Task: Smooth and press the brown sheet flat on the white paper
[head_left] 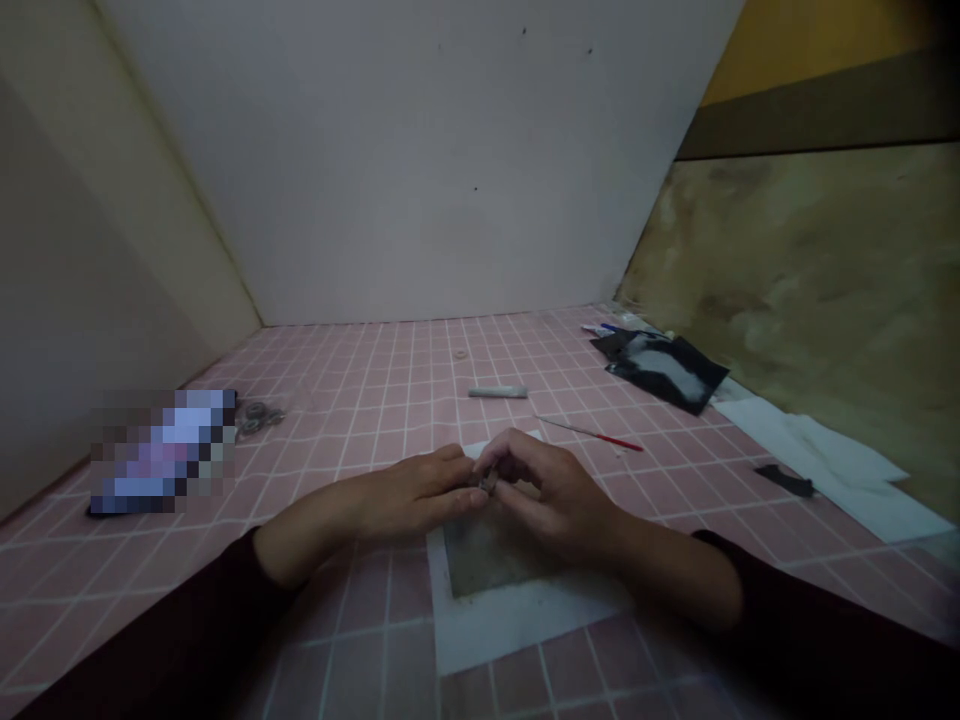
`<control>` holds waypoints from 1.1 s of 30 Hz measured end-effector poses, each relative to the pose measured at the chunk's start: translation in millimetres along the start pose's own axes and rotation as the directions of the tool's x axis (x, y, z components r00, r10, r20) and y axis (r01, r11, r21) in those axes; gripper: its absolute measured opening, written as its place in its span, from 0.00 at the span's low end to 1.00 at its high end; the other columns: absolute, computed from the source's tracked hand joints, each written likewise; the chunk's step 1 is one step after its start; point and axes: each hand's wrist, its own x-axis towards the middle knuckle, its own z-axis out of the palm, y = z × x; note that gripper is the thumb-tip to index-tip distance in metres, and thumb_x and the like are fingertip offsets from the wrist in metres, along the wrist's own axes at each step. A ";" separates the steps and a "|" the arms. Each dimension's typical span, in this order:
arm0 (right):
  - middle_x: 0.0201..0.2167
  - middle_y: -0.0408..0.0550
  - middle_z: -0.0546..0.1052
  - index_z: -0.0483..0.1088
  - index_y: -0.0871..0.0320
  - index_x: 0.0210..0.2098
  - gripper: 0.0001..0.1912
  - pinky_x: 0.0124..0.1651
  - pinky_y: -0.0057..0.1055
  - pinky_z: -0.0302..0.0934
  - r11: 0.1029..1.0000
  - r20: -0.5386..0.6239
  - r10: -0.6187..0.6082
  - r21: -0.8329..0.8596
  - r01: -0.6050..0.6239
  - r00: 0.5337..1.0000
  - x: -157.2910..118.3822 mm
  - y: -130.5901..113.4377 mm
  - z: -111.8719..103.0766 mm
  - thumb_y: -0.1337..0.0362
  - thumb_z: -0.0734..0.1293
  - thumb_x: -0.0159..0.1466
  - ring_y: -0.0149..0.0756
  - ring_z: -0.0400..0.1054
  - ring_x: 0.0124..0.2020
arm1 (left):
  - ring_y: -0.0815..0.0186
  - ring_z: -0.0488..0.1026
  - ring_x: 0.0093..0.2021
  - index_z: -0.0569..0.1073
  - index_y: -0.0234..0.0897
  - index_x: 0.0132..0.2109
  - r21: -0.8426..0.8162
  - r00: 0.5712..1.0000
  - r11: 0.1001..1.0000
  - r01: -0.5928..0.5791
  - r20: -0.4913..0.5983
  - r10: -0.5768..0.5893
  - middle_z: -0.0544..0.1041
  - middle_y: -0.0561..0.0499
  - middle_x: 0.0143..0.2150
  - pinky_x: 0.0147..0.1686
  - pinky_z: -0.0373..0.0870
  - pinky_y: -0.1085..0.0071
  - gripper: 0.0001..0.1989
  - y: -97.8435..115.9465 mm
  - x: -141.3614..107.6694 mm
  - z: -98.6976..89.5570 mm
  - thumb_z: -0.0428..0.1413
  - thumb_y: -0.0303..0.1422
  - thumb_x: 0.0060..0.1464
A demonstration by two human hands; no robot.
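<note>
Two dark sleeves come in from the bottom edge, and the two hands meet over a white sheet with a grey square pad lying on it, all on the pink tiled tabletop. The left hand lies flat and low, fingers stretched toward the right; its fingertips touch a small dark part. The right hand is curled, thumb and forefinger pinched closed on that same part. The part is too small and shadowed to tell its long axis or which way it points; it may be metal.

Beyond the hands lie one grey cylinder, its length running left to right, and one thin red-tipped stick slanting down to the right. Farther right is one open black pouch with something white showing inside, then a white cloth with one small black piece on it. On the left sit a few metal rings.
</note>
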 end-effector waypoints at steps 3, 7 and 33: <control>0.32 0.45 0.71 0.65 0.56 0.38 0.08 0.35 0.31 0.61 0.999 -0.002 -0.034 -0.042 0.034 0.999 -0.5 0.3 -0.5 0.72 0.61 0.60 0.32 0.66 0.32 | 0.66 0.64 0.44 0.67 0.39 0.49 0.002 1.000 1.000 0.013 -0.002 -0.013 0.67 0.49 0.44 0.50 0.62 0.65 0.20 1.1 -0.5 -0.4 0.39 0.46 0.63; 0.33 0.46 0.71 0.64 0.55 0.38 0.10 0.36 0.32 0.60 0.983 0.020 -0.126 -0.133 0.127 0.992 -0.9 0.6 -1.5 0.74 0.60 0.58 0.34 0.65 0.33 | 0.66 0.65 0.45 0.66 0.41 0.51 -0.018 1.000 1.000 0.015 -0.009 -0.015 0.67 0.49 0.44 0.50 0.62 0.65 0.20 0.7 -0.5 0.5 0.39 0.46 0.63; 0.24 0.39 0.72 0.65 0.59 0.31 0.09 0.30 0.26 0.60 0.766 0.118 0.348 0.537 -0.355 0.930 10.1 7.5 -4.4 0.63 0.70 0.55 0.26 0.66 0.25 | 0.66 0.66 0.40 0.65 0.39 0.49 0.167 0.989 0.975 0.145 -0.036 -0.141 0.65 0.49 0.44 0.42 0.67 0.66 0.16 4.2 -1.7 9.7 0.53 0.36 0.53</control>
